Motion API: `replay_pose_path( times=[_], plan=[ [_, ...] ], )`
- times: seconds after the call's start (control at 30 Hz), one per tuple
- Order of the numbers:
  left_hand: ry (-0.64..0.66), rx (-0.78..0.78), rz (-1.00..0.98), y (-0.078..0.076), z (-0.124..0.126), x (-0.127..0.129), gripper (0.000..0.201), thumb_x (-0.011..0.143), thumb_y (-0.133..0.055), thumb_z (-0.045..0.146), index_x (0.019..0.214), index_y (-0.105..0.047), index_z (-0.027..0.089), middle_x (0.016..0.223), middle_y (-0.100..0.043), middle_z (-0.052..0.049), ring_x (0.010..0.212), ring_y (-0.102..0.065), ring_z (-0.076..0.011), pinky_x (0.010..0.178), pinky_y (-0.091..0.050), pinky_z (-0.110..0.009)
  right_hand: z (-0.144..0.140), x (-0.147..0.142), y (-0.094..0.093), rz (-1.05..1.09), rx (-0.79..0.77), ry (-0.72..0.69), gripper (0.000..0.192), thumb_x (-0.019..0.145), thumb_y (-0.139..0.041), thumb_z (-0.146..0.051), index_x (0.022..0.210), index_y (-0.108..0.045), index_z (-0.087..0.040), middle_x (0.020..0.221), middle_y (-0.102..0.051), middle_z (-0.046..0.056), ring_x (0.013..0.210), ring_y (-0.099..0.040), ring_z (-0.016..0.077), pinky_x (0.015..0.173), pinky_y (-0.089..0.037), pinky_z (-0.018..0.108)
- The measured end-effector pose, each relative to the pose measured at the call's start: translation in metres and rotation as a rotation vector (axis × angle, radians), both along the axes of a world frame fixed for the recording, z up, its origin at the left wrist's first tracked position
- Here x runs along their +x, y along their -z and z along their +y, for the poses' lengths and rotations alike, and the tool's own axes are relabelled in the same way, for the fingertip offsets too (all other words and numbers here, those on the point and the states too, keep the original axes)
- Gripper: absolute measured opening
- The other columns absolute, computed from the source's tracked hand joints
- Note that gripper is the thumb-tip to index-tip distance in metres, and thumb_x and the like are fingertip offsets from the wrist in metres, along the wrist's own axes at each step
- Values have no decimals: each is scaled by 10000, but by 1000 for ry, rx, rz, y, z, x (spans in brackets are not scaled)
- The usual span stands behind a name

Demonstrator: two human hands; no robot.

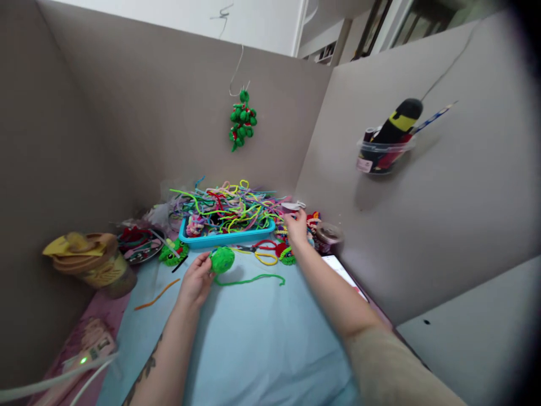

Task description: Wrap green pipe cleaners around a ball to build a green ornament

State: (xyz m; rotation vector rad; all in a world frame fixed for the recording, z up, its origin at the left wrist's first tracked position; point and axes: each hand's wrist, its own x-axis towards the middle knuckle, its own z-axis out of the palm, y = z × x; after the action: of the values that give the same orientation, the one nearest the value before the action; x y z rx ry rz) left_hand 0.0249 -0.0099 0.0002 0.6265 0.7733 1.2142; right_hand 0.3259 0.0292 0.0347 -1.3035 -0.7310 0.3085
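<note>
— Where is the green ball (222,260)?

— Near the middle of the blue mat (262,332), pinched at its left side by the left hand (195,280); its loose tail trails right.

— How will it handle?

— Light, soft and springy, I judge; best gripped around the wound body, not the tail.

— The right hand (296,224)?

— Far right, fingers curled, perhaps on something small; blur hides it.

— Containers?

— A blue tray (226,238) heaped with coloured pipe cleaners (228,204), and a wall-mounted cup (382,155) holding tools.
</note>
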Motion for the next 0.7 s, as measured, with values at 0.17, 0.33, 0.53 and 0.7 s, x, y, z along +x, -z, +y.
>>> replay_pose_path(
  times=[0.17,0.33,0.53,0.7],
  plan=[
    [-89,131,262,3,-3,7,479,493,-813,334,870,-600,130,712,-618,-13,643,-571,-124,597,-443,-229,-66,-70,38,-386,-256,-425,265,772,-549,-374,617,-645,-182,597,-612,30,658,-587,185,686,-465,326],
    [-52,378,524,7,-10,13,338,615,-726,341,852,-587,144,774,-643,-36,703,-589,-151,672,-454,-271,-97,-117,49,-609,-90,-458,169,753,-611,-258,908,-673,-235,956,-617,51,959,-540,198,872,-407,352],
    [56,528,735,3,-22,20,223,654,-669,266,838,-600,162,841,-651,-42,794,-612,-181,742,-469,-300,-104,-122,51,-663,1,-464,280,801,-557,-226,1080,-571,-236,900,-600,43,866,-534,188,818,-421,350],
    [184,539,708,2,-31,28,221,667,-650,222,873,-591,169,837,-669,-34,796,-631,-175,765,-481,-306,-103,-116,52,-694,67,-448,62,813,-543,-222,819,-604,-219,795,-592,26,816,-534,185,782,-415,347]
  ],
)
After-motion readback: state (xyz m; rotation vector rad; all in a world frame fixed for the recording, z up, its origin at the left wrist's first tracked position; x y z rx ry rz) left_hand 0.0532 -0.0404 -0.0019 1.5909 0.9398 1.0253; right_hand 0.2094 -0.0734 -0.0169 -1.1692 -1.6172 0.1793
